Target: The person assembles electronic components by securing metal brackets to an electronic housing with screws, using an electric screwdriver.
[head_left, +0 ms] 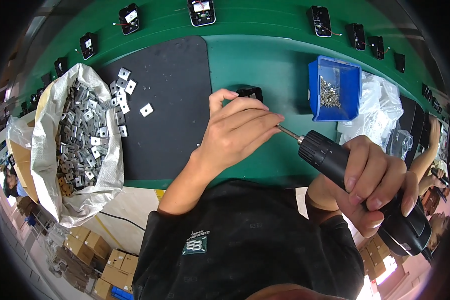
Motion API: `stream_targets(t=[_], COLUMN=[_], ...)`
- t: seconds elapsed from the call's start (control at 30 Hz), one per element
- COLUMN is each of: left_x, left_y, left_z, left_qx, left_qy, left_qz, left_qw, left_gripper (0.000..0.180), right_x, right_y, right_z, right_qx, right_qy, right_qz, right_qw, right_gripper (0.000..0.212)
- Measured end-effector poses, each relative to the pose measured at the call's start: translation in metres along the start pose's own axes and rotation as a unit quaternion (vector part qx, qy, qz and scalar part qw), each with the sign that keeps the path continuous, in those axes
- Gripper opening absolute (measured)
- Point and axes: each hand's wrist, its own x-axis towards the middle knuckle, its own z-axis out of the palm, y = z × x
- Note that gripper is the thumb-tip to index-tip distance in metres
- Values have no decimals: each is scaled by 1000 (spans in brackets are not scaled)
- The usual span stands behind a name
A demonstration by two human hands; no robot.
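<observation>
Left of the blue bin (333, 114), the left hand (237, 122) pinches the bit (289, 133), apparently steadying it; the right hand (377, 180) clasps the screwdriver (326, 156).

An assembly workshop — electric screwdriver (321, 151), black housings (201, 13) lining a green surface (265, 22), cartons (98, 244).
</observation>
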Motion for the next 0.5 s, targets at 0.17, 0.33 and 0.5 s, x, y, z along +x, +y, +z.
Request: stream_targets(t=[0.17,0.33,0.5], left_x=[-4,-3,-4], left_y=[1,4,-3], left_z=[3,6,5], left_qx=[-8,-21,-66], left_qy=[19,27,26], left_qz=[-8,-30,-21], left_qw=[1000,999,997], left_gripper=[23,16,15], right_x=[2,2,2], right_y=[4,2,4], right_z=[4,3,1], right_qx=[19,7,14], right_qy=[37,38,22], right_qz=[-7,9,22], right_qw=[999,999,999], right_gripper=[38,37,37])
